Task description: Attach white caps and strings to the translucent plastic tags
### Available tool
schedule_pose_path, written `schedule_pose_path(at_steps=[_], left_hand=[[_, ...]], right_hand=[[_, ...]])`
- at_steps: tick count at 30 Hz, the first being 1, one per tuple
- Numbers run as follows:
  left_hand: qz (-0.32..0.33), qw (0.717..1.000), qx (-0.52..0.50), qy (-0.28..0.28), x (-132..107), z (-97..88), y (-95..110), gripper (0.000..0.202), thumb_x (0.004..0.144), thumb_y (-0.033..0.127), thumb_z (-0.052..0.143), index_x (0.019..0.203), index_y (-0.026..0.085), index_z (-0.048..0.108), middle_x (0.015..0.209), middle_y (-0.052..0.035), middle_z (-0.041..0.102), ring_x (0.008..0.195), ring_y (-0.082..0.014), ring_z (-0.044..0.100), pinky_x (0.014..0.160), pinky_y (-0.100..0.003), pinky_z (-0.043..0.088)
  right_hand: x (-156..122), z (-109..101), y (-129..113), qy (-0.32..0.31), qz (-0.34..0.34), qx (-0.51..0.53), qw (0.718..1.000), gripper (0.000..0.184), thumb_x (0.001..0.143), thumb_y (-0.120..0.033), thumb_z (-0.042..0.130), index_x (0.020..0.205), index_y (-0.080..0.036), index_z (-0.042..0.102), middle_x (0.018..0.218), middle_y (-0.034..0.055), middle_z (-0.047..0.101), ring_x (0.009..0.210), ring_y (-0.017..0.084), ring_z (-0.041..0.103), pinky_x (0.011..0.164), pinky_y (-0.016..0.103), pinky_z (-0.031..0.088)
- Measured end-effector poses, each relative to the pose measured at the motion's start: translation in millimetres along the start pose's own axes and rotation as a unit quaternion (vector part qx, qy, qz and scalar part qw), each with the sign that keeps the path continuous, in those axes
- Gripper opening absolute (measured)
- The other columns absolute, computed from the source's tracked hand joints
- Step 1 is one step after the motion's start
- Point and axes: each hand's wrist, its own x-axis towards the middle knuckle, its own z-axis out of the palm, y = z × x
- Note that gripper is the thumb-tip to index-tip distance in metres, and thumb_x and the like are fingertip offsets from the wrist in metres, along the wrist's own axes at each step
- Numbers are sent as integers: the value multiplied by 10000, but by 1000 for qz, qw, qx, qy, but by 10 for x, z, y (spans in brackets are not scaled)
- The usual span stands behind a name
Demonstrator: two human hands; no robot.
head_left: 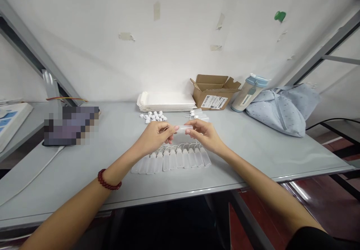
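Note:
Above the middle of the table, a small translucent plastic bottle lies level between my two hands. My left hand pinches its left end, and a thin white strand shows at those fingers. The other end is gripped by the fingertips of my right hand. Just below my hands, a row of similar translucent bottles lies side by side, with thin white loops at their necks. Several small white caps are heaped behind my left hand. More bottles with white tops lie behind my right hand.
At the wall are a stack of white flat packets, an open cardboard box, a tumbler and a blue cloth bag. A blurred-out device with a white cable lies at left. The table's front edge runs below.

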Motion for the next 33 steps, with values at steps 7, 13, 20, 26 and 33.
schedule_pose_path(at_steps=[7, 13, 20, 26, 33], left_hand=[[-12, 1000, -21, -2, 19, -2, -21, 309, 785, 405, 627, 614, 149, 605, 563, 11, 592, 526, -113, 584, 541, -218, 468], [34, 998, 54, 24, -30, 30, -3, 320, 821, 397, 587, 632, 145, 641, 558, -1, 607, 544, -117, 565, 526, -214, 424], [100, 988, 112, 39, -19, 46, -47, 288, 838, 368, 568, 681, 154, 679, 591, 2, 641, 532, -109, 533, 529, -222, 402], [76, 990, 113, 26, 5, 35, -62, 288, 838, 373, 550, 695, 158, 679, 619, -4, 647, 573, -124, 562, 550, -231, 418], [18, 995, 93, 14, 90, -165, -124, 222, 767, 361, 594, 826, 173, 697, 776, -36, 696, 685, -165, 628, 628, -267, 488]], right_hand=[[3, -9, 50, -3, -69, -94, 993, 210, 854, -370, 571, 934, -181, 615, 775, 26, 616, 697, 134, 558, 634, 268, 476], [0, -14, 69, -31, 18, 9, 999, 230, 816, -379, 597, 895, -164, 574, 648, -25, 517, 549, 96, 460, 523, 246, 386], [28, -30, 47, -51, 84, 117, 988, 255, 767, -398, 636, 840, -165, 564, 625, -31, 522, 518, 82, 401, 484, 234, 313], [40, -46, 84, -62, 76, 118, 988, 259, 790, -404, 626, 848, -156, 582, 629, -24, 538, 513, 80, 404, 481, 234, 305], [137, -125, 166, 7, 67, 112, 991, 341, 746, -459, 658, 877, -156, 575, 688, 9, 627, 530, 88, 459, 539, 256, 385]])
